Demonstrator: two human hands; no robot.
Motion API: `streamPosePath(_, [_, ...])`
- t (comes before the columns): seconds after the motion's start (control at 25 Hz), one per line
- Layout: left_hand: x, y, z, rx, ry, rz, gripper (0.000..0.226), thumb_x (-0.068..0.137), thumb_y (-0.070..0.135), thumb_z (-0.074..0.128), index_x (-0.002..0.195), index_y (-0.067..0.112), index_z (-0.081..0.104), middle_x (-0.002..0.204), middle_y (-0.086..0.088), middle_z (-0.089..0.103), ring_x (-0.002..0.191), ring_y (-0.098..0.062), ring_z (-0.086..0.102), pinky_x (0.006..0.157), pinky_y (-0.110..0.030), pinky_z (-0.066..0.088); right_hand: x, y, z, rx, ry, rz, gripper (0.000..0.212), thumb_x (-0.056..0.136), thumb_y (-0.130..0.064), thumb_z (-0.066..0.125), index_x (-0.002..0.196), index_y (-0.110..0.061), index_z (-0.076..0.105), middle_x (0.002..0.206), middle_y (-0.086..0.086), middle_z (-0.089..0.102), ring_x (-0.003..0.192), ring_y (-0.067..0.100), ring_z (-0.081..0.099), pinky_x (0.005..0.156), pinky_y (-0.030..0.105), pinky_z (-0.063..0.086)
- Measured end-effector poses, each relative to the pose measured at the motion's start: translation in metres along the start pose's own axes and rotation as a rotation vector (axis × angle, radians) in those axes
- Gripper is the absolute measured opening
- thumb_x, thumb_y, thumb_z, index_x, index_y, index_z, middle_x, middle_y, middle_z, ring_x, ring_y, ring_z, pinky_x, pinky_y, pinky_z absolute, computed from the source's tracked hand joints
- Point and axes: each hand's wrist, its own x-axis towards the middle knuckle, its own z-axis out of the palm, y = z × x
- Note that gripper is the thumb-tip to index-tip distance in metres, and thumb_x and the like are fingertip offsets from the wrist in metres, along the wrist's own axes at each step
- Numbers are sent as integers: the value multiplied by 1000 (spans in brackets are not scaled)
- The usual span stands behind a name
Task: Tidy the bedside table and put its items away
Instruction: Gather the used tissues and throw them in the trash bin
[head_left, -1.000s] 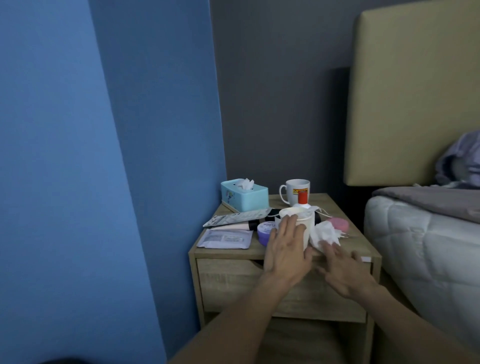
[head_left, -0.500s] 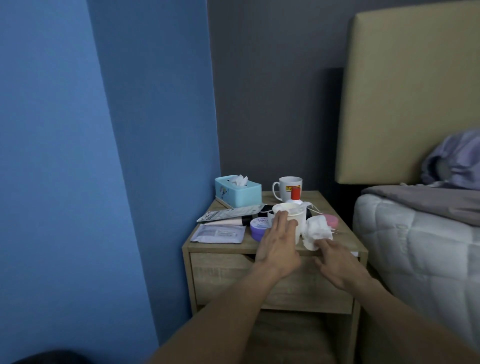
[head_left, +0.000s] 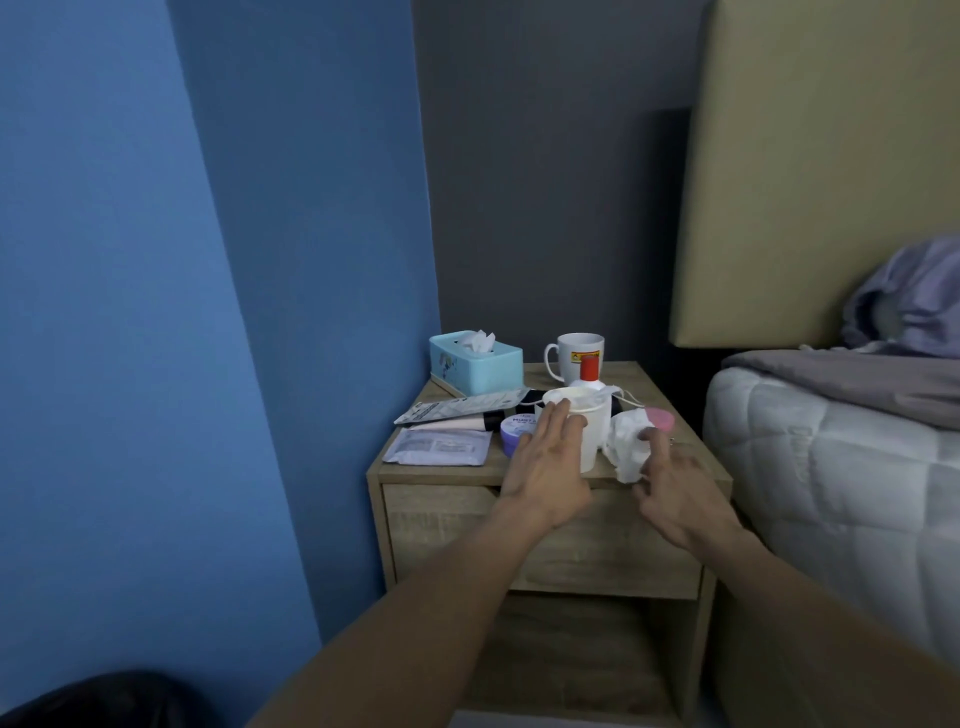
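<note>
The wooden bedside table (head_left: 441, 470) carries a clutter of items. My left hand (head_left: 550, 462) is open, its fingers resting against the front of a white cup (head_left: 589, 426). My right hand (head_left: 680, 488) is open with its fingertips touching a crumpled white tissue (head_left: 628, 441). A purple jar (head_left: 517, 428), a flat pouch (head_left: 439, 447), a tube (head_left: 457, 422) and a sachet (head_left: 462, 405) lie to the left. Behind stand a teal tissue box (head_left: 475, 364), a white mug (head_left: 571, 351) and a red-capped bottle (head_left: 589, 371). A pink lid (head_left: 662, 418) sits at the right.
The table's drawer (head_left: 441, 525) is shut, with an open shelf below. A bed with a white mattress (head_left: 831, 467) and grey blanket stands tight against the right side. A blue wall (head_left: 208, 312) closes the left. A dark object (head_left: 104, 701) sits at the bottom left.
Both hands have stayed by the cup and tissue; my right fingertips have crept up onto the tissue. The view has shifted slightly.
</note>
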Motion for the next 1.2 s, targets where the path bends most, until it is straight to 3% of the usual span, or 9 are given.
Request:
streamPosePath(0.12, [-1,-1,2,-8,-8,-3,70,79,7,59,140,11,27,159,-8,5,147,-23,3,116,-45,23,6,3,10,-206,-110,-21,35,89,-41,40,118,-23,48,124,6,50,113,20,48,103,44,35])
streamPosePath(0.24, [2,-6,7,26,-27,16,79,80,13,63,146,11,19,160,-7,1,148,-24,0,117,-46,20,13,4,21,-280,-86,-19,39,89,-51,37,112,-27,57,132,5,39,123,20,37,107,46,30])
streamPosePath(0.48, [17,-13,22,198,-37,49,88,84,25,64,150,13,7,160,-8,-5,147,-24,-5,117,-47,17,31,3,40,-304,-159,-49,45,93,-44,29,124,-19,50,135,7,49,124,22,42,106,39,29])
streamPosePath(0.64, [24,-15,28,200,-51,43,91,82,23,64,151,13,4,160,-7,-9,147,-24,-9,117,-46,18,43,1,44,-279,-253,-39,59,91,-49,33,140,-17,30,151,7,30,139,23,24,111,43,23])
streamPosePath(0.8, [20,-10,21,122,-50,30,89,81,18,63,151,15,7,159,-7,-14,147,-23,-14,119,-46,12,42,0,42,-263,-284,-28,67,88,-50,39,144,-17,21,154,6,21,141,26,17,113,45,18])
streamPosePath(0.96, [8,1,18,101,75,89,80,79,14,62,148,15,20,160,-6,-6,148,-22,-5,118,-44,13,29,1,33,-345,-240,-50,62,85,-48,44,140,-22,29,149,7,27,136,26,23,109,44,23])
streamPosePath(1.12, [4,4,18,106,16,79,77,79,9,58,146,13,21,160,-4,-2,147,-21,-2,117,-45,17,16,3,19,-147,-105,-79,50,83,-30,50,131,-18,42,136,7,49,121,22,45,101,34,36])
streamPosePath(1.2, [4,4,16,107,-13,68,76,80,7,57,146,12,20,160,-3,-6,147,-21,-4,117,-45,17,4,6,22,-240,-129,-129,57,86,-29,48,140,-16,33,146,8,38,133,21,35,109,34,27])
